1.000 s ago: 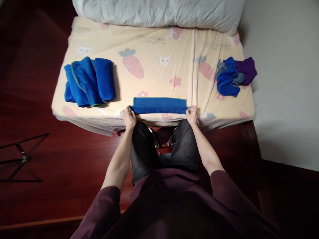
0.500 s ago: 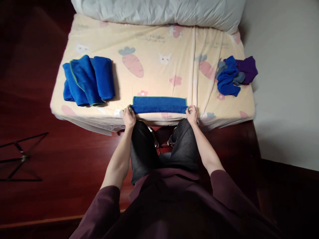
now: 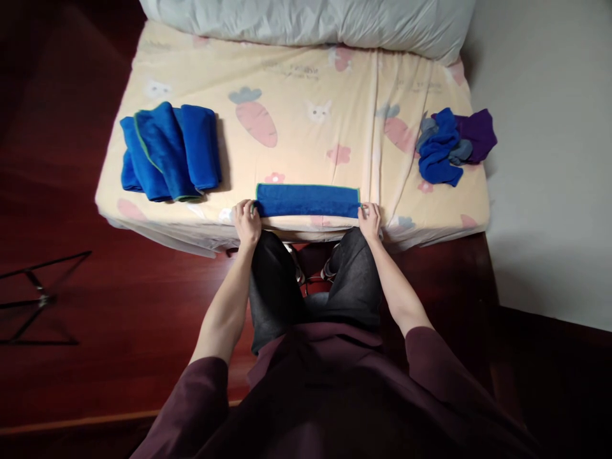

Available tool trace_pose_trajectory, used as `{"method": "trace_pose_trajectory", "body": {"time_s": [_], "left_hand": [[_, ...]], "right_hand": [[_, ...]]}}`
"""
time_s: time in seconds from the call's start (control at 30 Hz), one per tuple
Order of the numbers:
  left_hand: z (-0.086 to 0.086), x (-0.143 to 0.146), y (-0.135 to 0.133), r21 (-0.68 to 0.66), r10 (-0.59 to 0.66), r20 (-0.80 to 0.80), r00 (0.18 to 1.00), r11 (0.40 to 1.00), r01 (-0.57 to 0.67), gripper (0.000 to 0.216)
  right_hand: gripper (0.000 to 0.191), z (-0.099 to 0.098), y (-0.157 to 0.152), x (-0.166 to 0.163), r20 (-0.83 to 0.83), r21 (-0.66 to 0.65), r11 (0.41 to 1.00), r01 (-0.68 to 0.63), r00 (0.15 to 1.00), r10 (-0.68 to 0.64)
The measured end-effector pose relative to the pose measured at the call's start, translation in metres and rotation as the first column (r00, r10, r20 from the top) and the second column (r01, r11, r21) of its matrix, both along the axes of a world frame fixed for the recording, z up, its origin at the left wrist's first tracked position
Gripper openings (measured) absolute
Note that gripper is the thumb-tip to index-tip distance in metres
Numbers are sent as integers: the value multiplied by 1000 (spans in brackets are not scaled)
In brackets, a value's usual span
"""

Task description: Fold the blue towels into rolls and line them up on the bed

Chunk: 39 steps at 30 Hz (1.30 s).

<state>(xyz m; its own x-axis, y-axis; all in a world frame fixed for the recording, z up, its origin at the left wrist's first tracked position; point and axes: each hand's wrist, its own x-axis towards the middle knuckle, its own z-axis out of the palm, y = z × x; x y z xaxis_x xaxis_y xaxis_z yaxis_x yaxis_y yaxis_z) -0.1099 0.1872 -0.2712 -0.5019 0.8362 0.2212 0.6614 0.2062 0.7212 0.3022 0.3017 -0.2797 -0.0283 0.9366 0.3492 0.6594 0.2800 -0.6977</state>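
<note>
A blue towel (image 3: 308,200) with a green edge lies as a long, flat folded strip along the near side of the bed. At its left end, my left hand (image 3: 247,223) has its fingers curled and closed on the near corner. My right hand (image 3: 370,222) pinches the right end in the same way, thumb and fingers together. The fingertips partly cover both ends of the strip. To the left sits a pile of folded blue towels (image 3: 169,153), one with a green edge, apart from my hands.
Crumpled blue cloth (image 3: 440,150) and purple cloth (image 3: 478,136) lie at the bed's right side. A white quilt (image 3: 310,22) spans the back of the patterned bed sheet (image 3: 296,83). Black stand legs (image 3: 44,299) rest on the floor at left. A pale wall (image 3: 549,159) borders the right.
The near part of the strip, turned over as a separate fold before, now lies flatter and level with the rest. Both hands stay at its ends, fingers slightly shifted.
</note>
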Motion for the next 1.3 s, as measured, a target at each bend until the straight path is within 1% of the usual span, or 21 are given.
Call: {"method": "trace_pose_trajectory", "body": {"time_s": [0.07, 0.2, 0.33, 0.5, 0.6, 0.7, 0.97, 1.13, 1.3], "left_hand": [[1, 1, 0, 29, -78, -12, 997, 997, 78, 32], [-1, 0, 0, 59, -202, -11, 979, 978, 202, 35], [-4, -1, 2, 47, -243, 7, 970, 969, 242, 38], [-7, -4, 4, 26, -274, 14, 962, 961, 274, 55], [-7, -6, 5, 16, -297, -3, 955, 955, 297, 59], [-6, -5, 6, 5, -299, -3, 954, 954, 299, 64], [-3, -5, 10, -4, -224, 29, 974, 975, 224, 68], [-5, -9, 10, 33, -237, 30, 971, 971, 236, 65], [-8, -13, 11, 24, -224, 27, 974, 974, 223, 68]], "right_hand": [[28, 4, -2, 1, 6, 22, 997, -72, 997, 72], [32, 9, -5, 3, 33, -1, 981, -193, 981, 193], [35, 11, -6, 2, 52, 5, 968, -252, 966, 251], [45, 15, -5, 2, 98, -43, 956, -290, 951, 293], [54, 15, -4, 2, 115, -75, 957, -279, 951, 286], [55, 13, -3, 1, 112, -70, 965, -253, 959, 260], [49, 10, 2, -4, 118, -51, 977, -208, 970, 212], [41, 8, 4, -4, 84, -31, 981, -193, 977, 195], [53, 8, 7, -4, 76, -57, 981, -185, 979, 189]]}}
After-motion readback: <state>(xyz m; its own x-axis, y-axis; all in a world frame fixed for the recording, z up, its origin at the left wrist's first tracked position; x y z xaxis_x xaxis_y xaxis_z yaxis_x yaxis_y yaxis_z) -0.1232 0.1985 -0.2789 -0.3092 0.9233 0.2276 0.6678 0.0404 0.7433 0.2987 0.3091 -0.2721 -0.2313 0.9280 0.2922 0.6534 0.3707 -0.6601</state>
